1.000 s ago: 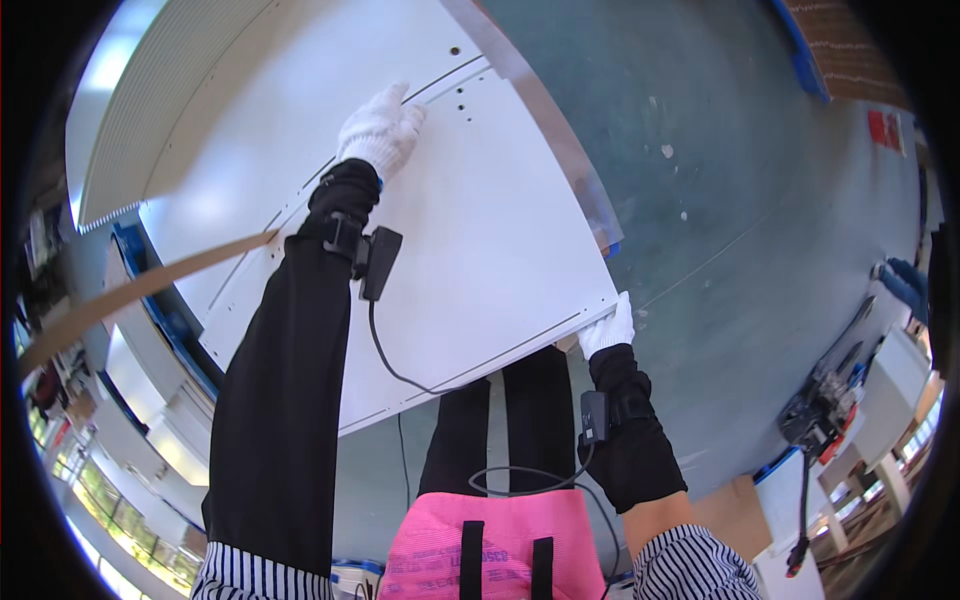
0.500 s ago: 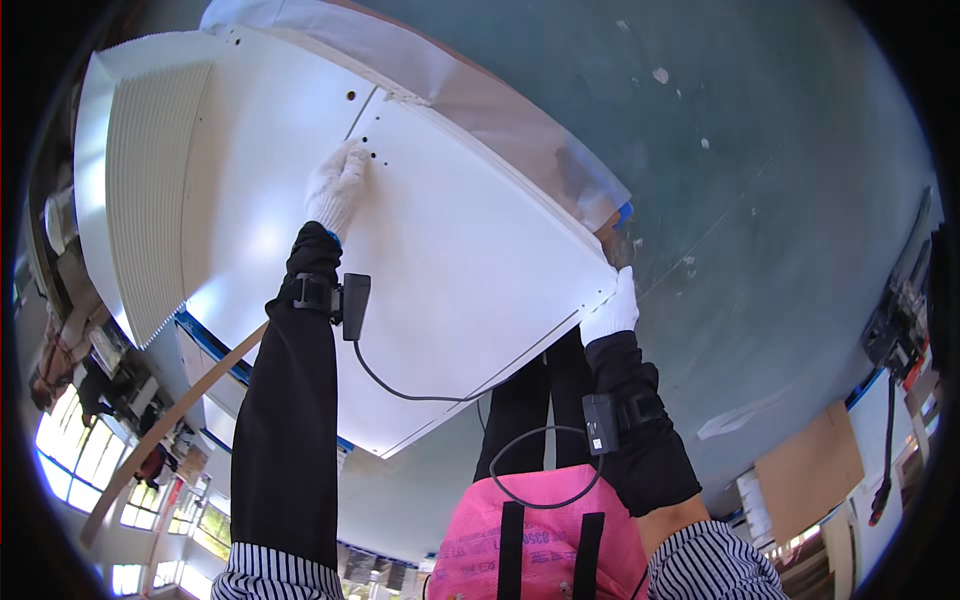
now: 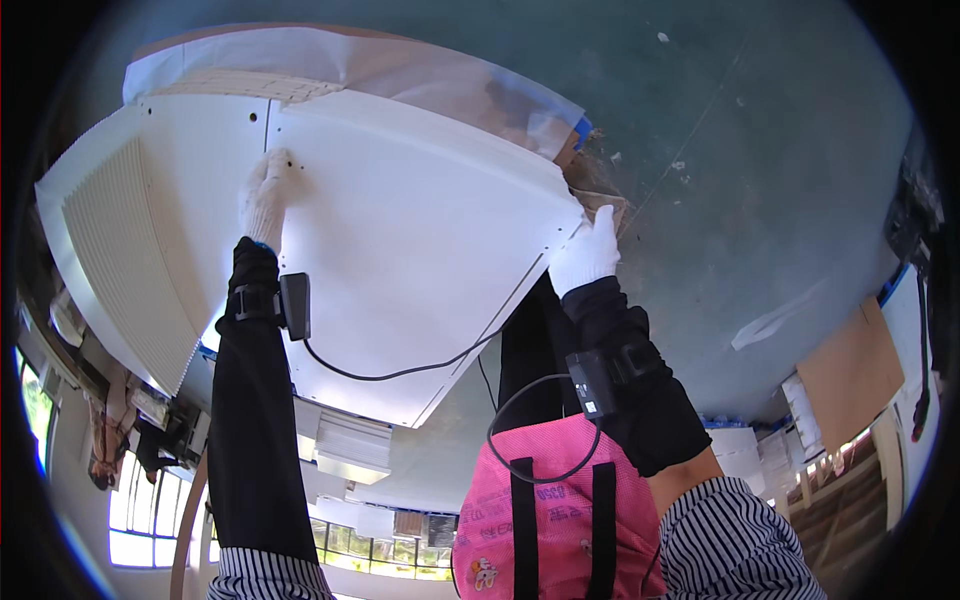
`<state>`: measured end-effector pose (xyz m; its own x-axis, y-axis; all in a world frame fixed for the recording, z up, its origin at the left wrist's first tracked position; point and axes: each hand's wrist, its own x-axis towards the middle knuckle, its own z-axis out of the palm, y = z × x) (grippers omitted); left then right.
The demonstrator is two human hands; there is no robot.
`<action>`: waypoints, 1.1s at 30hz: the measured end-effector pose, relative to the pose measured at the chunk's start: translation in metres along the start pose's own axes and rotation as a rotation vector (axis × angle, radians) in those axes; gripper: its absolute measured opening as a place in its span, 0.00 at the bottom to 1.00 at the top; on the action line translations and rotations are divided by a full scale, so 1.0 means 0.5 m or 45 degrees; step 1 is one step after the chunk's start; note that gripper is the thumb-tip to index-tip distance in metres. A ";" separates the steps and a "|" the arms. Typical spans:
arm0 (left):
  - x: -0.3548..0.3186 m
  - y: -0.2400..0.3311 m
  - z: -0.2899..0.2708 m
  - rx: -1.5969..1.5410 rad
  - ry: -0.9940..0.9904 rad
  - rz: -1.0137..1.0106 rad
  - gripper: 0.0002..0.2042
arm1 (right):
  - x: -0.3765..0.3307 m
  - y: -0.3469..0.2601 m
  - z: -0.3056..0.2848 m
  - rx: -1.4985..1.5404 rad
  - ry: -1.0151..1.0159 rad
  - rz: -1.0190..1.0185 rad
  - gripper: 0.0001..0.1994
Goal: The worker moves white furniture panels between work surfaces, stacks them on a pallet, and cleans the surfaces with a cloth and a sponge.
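Observation:
A large white panel (image 3: 400, 220) with small drilled holes and a dark groove near its right end lies in front of me. My left hand (image 3: 266, 195), in a white knit glove, rests on it beside several holes, fingers stretched out. At the panel's right corner, my gloved right hand (image 3: 588, 253) is closed on the edge with the thumb up; the fingers beneath are hidden. Translucent wrapping sheet (image 3: 400, 70) runs along the far edge. Left of my left hand, a ribbed white band (image 3: 130, 230) shows at the panel's end.
Brown debris or wrapping (image 3: 600, 190) lies by the right corner. The green-grey floor (image 3: 740, 220) stretches beyond, with scraps on it. A brown board (image 3: 850, 375) leans at the right. White stacked panels (image 3: 350, 445) stand behind. A cable (image 3: 420, 370) runs from my left wrist device.
The panel and both hands now appear further left and higher in view. My left hand stays by the holes and my right hand stays at the corner.

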<state>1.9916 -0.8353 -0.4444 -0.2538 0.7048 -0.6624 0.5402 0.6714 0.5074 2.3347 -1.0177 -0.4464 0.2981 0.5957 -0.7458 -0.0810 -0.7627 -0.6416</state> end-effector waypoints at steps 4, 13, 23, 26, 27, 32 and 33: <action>0.018 -0.011 -0.031 0.261 0.003 0.066 0.21 | 0.030 0.071 -0.005 1.318 -0.073 0.506 0.26; 0.006 0.030 0.015 0.448 0.119 0.063 0.26 | 0.067 0.009 0.002 0.198 -0.037 0.351 0.16; -0.002 0.032 0.016 0.324 0.095 0.070 0.25 | 0.074 0.037 0.023 1.149 0.114 0.629 0.16; -0.017 0.050 0.009 0.376 0.054 -0.011 0.25 | 0.052 0.038 0.000 0.730 -0.122 0.224 0.22; -0.021 0.059 0.020 0.373 0.048 -0.008 0.25 | 0.055 0.039 -0.012 0.728 -0.115 0.221 0.22; -0.003 0.041 0.005 -0.115 0.051 -0.092 0.23 | 0.069 -0.003 0.017 1.311 0.196 0.778 0.36; -0.001 0.045 0.010 -0.117 0.056 -0.093 0.23 | 0.076 -0.001 0.019 1.267 0.284 0.789 0.36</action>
<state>2.0082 -0.8215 -0.4355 -0.3259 0.6613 -0.6756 0.4440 0.7380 0.5082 2.3371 -0.9922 -0.4759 0.0990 0.0628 -0.9931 -0.9419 -0.3161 -0.1138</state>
